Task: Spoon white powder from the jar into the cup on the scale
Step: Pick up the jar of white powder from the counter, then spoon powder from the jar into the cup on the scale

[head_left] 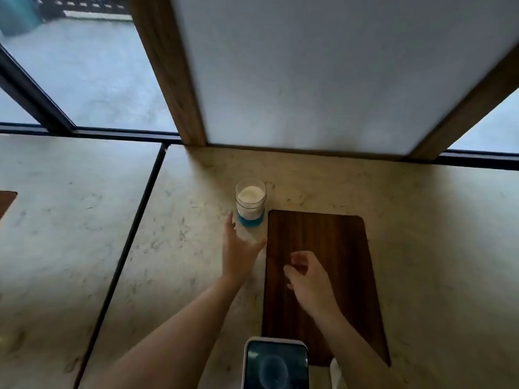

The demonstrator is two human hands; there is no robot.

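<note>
A clear glass jar (250,203) with a blue base holds white powder and stands open on the pale stone counter, just left of the far corner of a dark wooden board (337,248). My left hand (238,248) is stretched out with fingers spread, just short of the jar's base and holding nothing. Over the board my right hand (306,275) hovers with its fingers loosely curled and nothing seen in them. No cup, scale or spoon is in view.
A phone (276,363) with a white case lies at the near edge of the board. A white scrap (335,372) shows beside it. A white panel with wooden posts (168,80) rises behind the counter. A dark seam (126,248) splits the counter.
</note>
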